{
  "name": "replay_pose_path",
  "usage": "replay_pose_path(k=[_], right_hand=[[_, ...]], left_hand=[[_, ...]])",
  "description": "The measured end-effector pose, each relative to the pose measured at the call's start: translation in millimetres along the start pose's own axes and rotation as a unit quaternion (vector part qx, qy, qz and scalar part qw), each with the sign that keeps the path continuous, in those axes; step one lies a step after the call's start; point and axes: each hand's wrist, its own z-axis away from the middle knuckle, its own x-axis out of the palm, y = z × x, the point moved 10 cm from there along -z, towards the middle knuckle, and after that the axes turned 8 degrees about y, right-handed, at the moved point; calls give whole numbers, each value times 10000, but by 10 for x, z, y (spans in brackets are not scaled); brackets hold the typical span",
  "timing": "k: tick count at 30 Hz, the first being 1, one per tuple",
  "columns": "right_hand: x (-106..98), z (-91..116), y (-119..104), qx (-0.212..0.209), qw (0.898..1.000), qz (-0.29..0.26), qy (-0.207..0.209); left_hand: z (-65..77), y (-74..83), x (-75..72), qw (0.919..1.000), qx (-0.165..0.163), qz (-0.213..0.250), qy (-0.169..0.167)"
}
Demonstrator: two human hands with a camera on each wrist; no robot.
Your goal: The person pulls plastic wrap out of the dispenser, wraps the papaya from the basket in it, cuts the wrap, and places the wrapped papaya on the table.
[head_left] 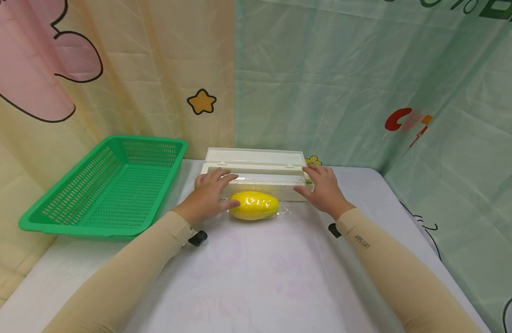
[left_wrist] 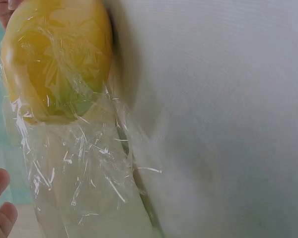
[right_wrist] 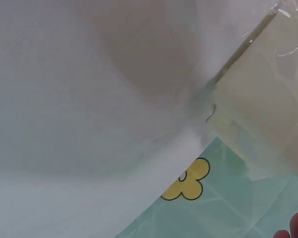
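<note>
A yellow, oblong fruit-like object [head_left: 254, 205] lies on the table, covered in clear cling film [left_wrist: 79, 168]; a greenish patch shows through in the left wrist view. Directly behind it stands a white cling film dispenser [head_left: 266, 190] with its lid [head_left: 256, 156] raised. My left hand [head_left: 207, 194] is at the dispenser's left part, fingers spread, its thumb by the yellow object's left end. Whether the thumb touches it, I cannot tell. My right hand [head_left: 324, 189] is at the dispenser's right end with extended fingers, beside a small green part [head_left: 309, 181].
To the left sits a green perforated basket [head_left: 101, 196] with nothing visible inside. A white cloth [head_left: 256, 277] covers the table. Printed curtains [head_left: 343, 83] hang behind and to the right, close to the table's edges.
</note>
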Motion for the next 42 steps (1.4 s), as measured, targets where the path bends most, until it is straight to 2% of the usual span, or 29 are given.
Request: replay_pose_path(k=[8,15,21,29,42], right_hand=[[83,5,315,461,9980,-1,-427],[225,25,520,991,9912,-319,-814],[301,7,562,1045,9895,-529,-851],[370,-5,588,1250,9853,-786,-864],[395,9,604,1389,9851,-541,-852]], left_hand=[[-14,-38,-48,9998,-49,-141,90],[-45,-41,-77,9996,-143,-251,63],[-114,20,-68,9995,-102,-312,30],[-249,208,-29,9997,-24,-240,-83],[-540,641,149,9990,276,-65,-338]])
